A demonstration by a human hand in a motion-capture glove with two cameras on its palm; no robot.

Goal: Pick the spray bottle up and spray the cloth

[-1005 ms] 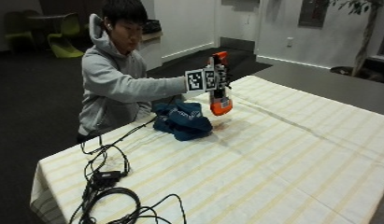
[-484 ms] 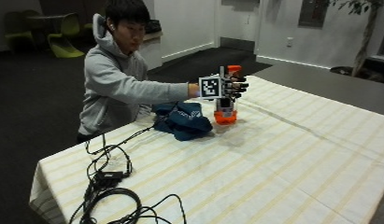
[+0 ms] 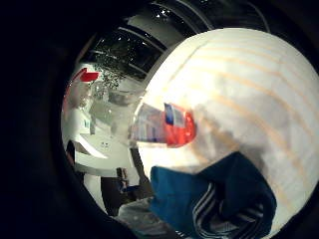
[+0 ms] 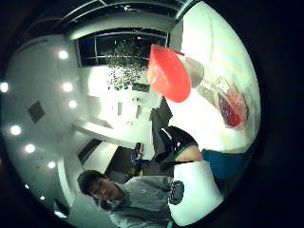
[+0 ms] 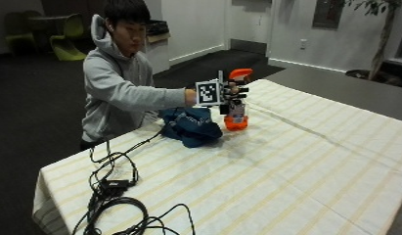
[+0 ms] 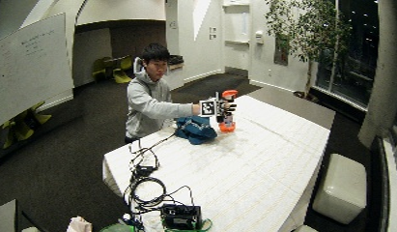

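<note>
The spray bottle (image 5: 235,108) stands upright on the striped worktop (image 5: 304,161), its orange base down and orange trigger head up. The gloved right hand (image 5: 232,94) is at its neck, fingers (image 5: 239,90) curled around the bottle. Just beside the fingers, on the person's side, lies the crumpled blue cloth (image 5: 190,126).

office lounge/lobby: whiteboard (image 6: 27,63) on wall, lime-green chairs (image 6: 111,65), big windows (image 6: 359,46), indoor tree (image 6: 301,29), recessed ceiling lights (image 4: 62,54), striped-cloth table (image 6: 262,164).
</note>
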